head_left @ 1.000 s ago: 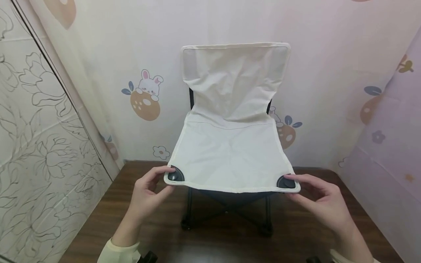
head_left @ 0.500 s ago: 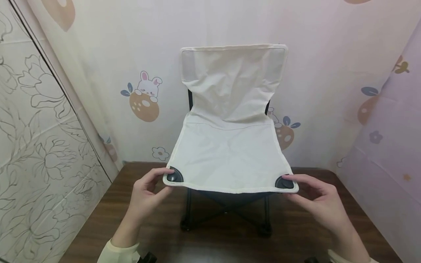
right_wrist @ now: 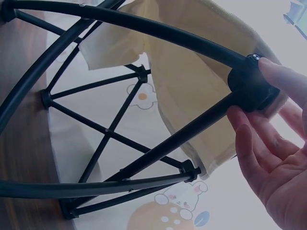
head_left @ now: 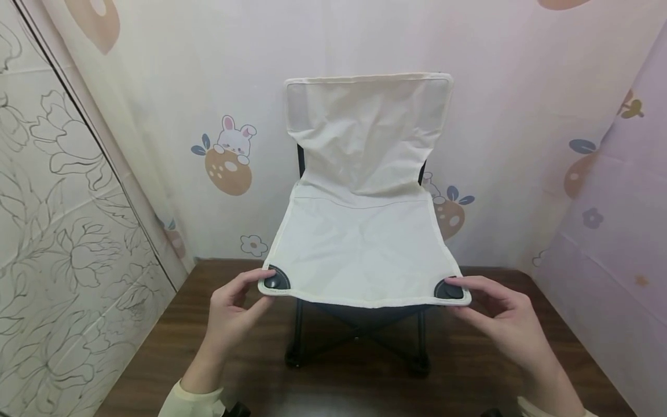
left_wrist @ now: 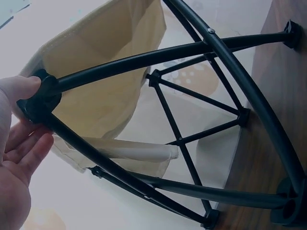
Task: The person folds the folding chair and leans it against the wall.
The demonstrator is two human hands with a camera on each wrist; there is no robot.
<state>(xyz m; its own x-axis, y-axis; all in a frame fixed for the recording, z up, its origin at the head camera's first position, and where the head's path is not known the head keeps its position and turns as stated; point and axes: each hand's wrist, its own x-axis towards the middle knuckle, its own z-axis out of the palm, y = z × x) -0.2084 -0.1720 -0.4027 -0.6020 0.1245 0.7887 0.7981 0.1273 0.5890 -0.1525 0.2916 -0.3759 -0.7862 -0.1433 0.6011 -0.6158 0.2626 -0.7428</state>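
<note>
A folding chair with a cream fabric seat (head_left: 365, 249) and backrest (head_left: 365, 127) stands unfolded on dark crossed tube legs (head_left: 356, 331). My left hand (head_left: 231, 313) pinches the seat's front left corner, fingers on the black corner patch (head_left: 276, 279) and thumb below. At the front right corner, my right hand (head_left: 505, 318) pinches the other black patch (head_left: 449, 289) the same way. From underneath, the left wrist view shows the thumb against a black plastic joint (left_wrist: 41, 96) where tubes meet. A matching joint (right_wrist: 252, 84) lies between thumb and fingers in the right wrist view.
The chair's feet (head_left: 294, 356) rest on a dark wooden surface (head_left: 172, 347). Behind it hangs a pale curtain (head_left: 229, 69) printed with rabbits and fruit. A flower-patterned panel (head_left: 62, 231) stands on the left, and a pinkish curtain (head_left: 620, 278) on the right.
The head view has shifted slightly, so the chair sits a little lower and further left in the frame. Both hands keep the same hold on the seat corners.
</note>
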